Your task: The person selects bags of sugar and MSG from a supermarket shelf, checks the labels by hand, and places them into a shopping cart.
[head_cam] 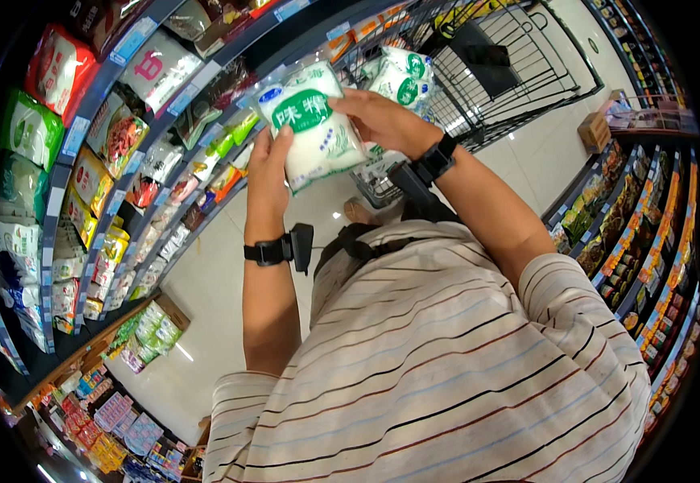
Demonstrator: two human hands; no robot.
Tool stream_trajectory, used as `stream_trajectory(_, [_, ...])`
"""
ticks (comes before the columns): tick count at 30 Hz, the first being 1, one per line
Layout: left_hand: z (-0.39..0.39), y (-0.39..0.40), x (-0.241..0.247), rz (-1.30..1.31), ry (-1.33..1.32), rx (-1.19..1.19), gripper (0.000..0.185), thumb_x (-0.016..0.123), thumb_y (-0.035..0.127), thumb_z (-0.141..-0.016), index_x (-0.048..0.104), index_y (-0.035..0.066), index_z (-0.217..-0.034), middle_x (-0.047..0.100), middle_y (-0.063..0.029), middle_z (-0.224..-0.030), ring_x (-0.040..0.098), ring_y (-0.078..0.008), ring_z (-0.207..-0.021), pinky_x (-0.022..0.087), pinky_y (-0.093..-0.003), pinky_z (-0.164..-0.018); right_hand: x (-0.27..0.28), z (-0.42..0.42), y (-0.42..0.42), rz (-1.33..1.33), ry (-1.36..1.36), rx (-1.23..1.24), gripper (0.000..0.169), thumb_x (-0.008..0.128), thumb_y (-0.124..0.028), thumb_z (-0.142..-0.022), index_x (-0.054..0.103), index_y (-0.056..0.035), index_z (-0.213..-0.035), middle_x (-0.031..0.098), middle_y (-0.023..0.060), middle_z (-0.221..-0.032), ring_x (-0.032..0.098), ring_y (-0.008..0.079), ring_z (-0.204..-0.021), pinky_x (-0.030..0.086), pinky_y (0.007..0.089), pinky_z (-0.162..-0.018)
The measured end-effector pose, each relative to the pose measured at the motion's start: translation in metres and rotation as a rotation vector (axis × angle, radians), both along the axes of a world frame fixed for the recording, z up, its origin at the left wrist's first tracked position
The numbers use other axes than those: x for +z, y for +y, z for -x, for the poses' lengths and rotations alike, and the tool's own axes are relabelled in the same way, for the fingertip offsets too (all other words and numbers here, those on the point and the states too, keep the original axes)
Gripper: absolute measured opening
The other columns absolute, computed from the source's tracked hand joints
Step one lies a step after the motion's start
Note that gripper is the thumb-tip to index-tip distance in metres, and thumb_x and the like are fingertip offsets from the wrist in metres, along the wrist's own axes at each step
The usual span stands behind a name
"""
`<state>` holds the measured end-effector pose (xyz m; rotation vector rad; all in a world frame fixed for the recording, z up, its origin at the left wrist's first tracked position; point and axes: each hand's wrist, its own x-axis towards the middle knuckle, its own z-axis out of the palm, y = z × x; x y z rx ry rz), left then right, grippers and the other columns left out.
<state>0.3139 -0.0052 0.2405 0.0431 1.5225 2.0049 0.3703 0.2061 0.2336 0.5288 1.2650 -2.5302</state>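
Note:
Between my two hands is a plump white plastic bag of MSG seasoning (319, 142) with a green oval and printed writing on its front. My left hand (269, 151) grips its left edge, thumb on the front face. At the upper right edge, my right hand (386, 121) holds it with the fingers partly hidden behind. Just beyond my right hand, similar white-and-green bags (407, 75) lie in a wire shopping cart (525, 57). Each wrist wears a black strap with a small device.
On the left, a tall store shelf (93, 124) carries bagged goods and price tags. Another stocked shelf (639, 241) runs along the right. Green packets (156, 326) sit in a low box on the tiled floor (205, 314). A cardboard box (594, 133) stands at the right.

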Motion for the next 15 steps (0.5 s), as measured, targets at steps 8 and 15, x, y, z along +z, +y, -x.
stream_trajectory(8, [0.005, -0.009, 0.004, 0.050, -0.012, -0.001, 0.047, 0.067, 0.034, -0.096, 0.060, -0.004, -0.122, 0.068, -0.0105, -0.110, 0.065, -0.0158, -0.095, 0.052, -0.0278, -0.083, 0.000, 0.008, -0.005, 0.050, 0.002, 0.011, 0.030, 0.062, -0.023, -0.099, 0.058, -0.0006, -0.118, 0.067, 0.0076, -0.103, 0.068, 0.0160, -0.088, 0.058, 0.0306, -0.078])
stream_trajectory(15, [0.004, -0.012, 0.004, 0.051, -0.095, -0.015, 0.050, 0.068, 0.034, -0.095, 0.058, -0.007, -0.123, 0.068, -0.0120, -0.109, 0.067, -0.0170, -0.093, 0.054, -0.0277, -0.080, -0.009, 0.012, -0.003, -0.033, -0.024, 0.079, 0.029, 0.065, -0.031, -0.097, 0.060, -0.0028, -0.105, 0.065, 0.0062, -0.093, 0.064, 0.0134, -0.074, 0.053, 0.0253, -0.063])
